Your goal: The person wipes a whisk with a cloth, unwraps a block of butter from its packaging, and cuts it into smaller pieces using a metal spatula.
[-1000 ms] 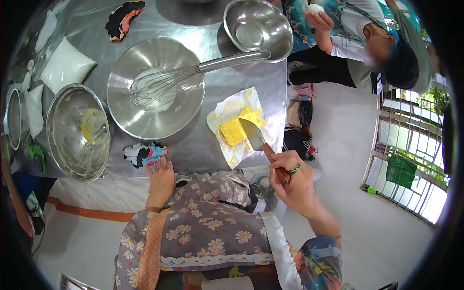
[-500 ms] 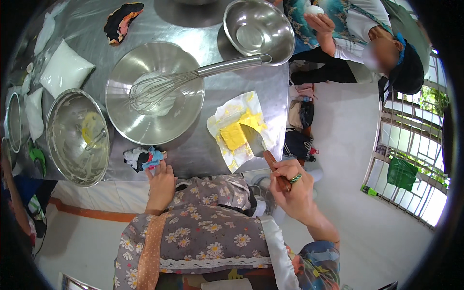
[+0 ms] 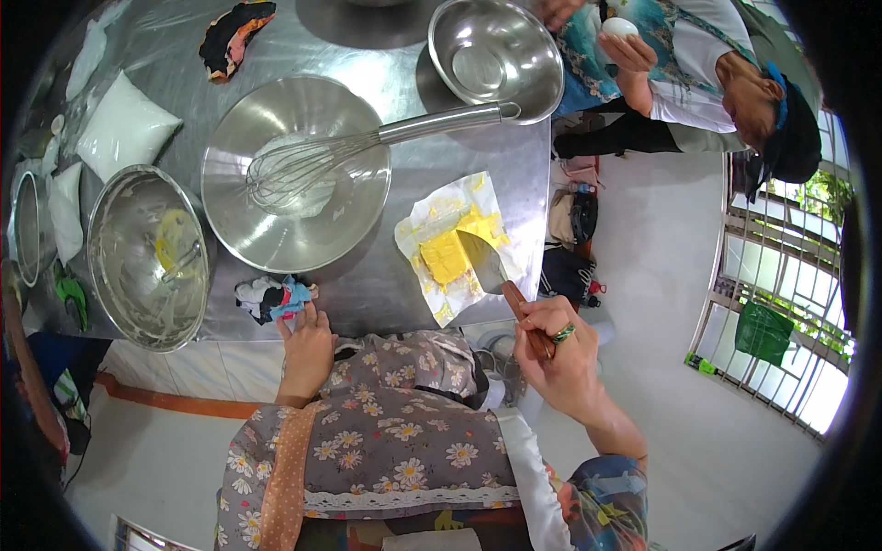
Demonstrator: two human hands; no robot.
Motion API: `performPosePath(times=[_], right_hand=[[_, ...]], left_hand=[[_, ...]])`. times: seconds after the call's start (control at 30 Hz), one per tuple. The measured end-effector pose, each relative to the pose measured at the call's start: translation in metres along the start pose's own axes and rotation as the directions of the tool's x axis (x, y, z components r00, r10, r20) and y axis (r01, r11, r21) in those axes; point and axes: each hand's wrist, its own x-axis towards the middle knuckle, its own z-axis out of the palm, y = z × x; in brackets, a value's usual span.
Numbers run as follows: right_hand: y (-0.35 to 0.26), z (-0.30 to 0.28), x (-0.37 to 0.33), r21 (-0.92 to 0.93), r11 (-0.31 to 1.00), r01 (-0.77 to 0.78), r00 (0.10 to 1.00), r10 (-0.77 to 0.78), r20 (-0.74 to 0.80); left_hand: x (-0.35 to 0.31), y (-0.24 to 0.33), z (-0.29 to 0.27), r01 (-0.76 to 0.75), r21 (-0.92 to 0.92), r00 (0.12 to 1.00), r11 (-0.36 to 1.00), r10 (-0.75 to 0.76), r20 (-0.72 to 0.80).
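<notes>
My right hand (image 3: 560, 358) is closed round the wooden handle of a knife (image 3: 516, 298). The wide metal blade rests by a yellow block of butter (image 3: 446, 257), which lies on a smeared white wrapper (image 3: 430, 217); more butter sits at the blade's far side. Fingers stretched out, my left hand (image 3: 308, 351) lies at the table's front edge, its tips against a crumpled multicoloured cloth (image 3: 276, 299). Beyond the cloth is a big steel bowl (image 3: 225, 220) with white powder (image 3: 308, 197) in it and a balloon whisk (image 3: 404, 131) leaning across its rim.
Left of it stands a smeared steel bowl (image 3: 115, 294) with yellow residue. White bags (image 3: 127, 124) and a dark cloth (image 3: 230, 41) lie farther back. Another steel bowl (image 3: 496, 50) sits at the table's right edge, where a person (image 3: 698, 92) holds a white egg (image 3: 619, 28).
The other person's hand with the egg has shifted slightly right, and their second hand shows more by the far bowl. My hands, the knife and the butter look almost unchanged.
</notes>
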Motion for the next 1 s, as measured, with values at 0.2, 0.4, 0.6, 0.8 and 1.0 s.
performPosePath(times=[0.2,0.4,0.6,0.8,1.0], right_hand=[[-0.001,0.001,0.0,0.004,1.0,-0.001,1.0,0.001,-0.003],[-0.002,0.001,-0.001,-0.001,1.0,0.005,1.0,-0.005,-0.009],[-0.002,0.002,-0.001,0.004,1.0,-0.016,1.0,0.016,0.011],[0.0,0.004,0.0,0.001,1.0,0.002,1.0,-0.002,-0.005],[-0.002,0.003,-0.003,0.006,1.0,-0.007,1.0,0.007,-0.006]], left_hand=[[-0.002,-0.002,0.006,-0.038,0.016,0.995,0.999,0.04,-0.09],[-0.002,-0.001,0.002,-0.017,0.014,0.999,1.0,0.017,-0.027],[-0.002,-0.001,0.004,-0.022,0.034,0.999,0.999,0.023,-0.043],[-0.001,-0.002,0.007,-0.016,0.048,0.998,0.999,0.019,-0.061],[-0.002,-0.003,0.012,-0.023,0.052,0.996,0.998,0.027,-0.081]])
